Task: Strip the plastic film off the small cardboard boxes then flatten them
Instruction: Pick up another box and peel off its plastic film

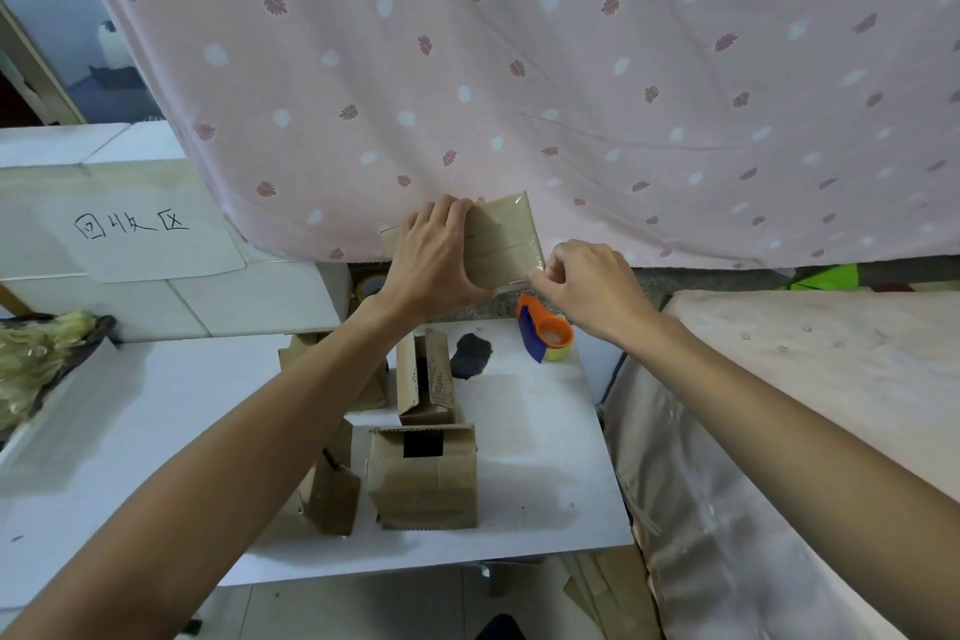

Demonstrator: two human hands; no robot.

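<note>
**Holding a film-wrapped box above the white table**

Left hand (436, 255) grips a small cardboard box (506, 239) raised over the far edge of the white table (545, 457), fingers curled round its left side. Right hand (587, 286) pinches the plastic film (536, 269) at the box's near right corner. Opened cardboard boxes (423, 478) stand on the table, an orange tape dispenser (545, 333) at its far right corner. A pink leaf-printed curtain (519, 68) hangs beyond the table. A handwritten paper sign (140, 234) lies to its left.

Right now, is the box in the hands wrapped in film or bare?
Wrapped: glossy film covers the box; the right hand pinches film at a corner.
</note>
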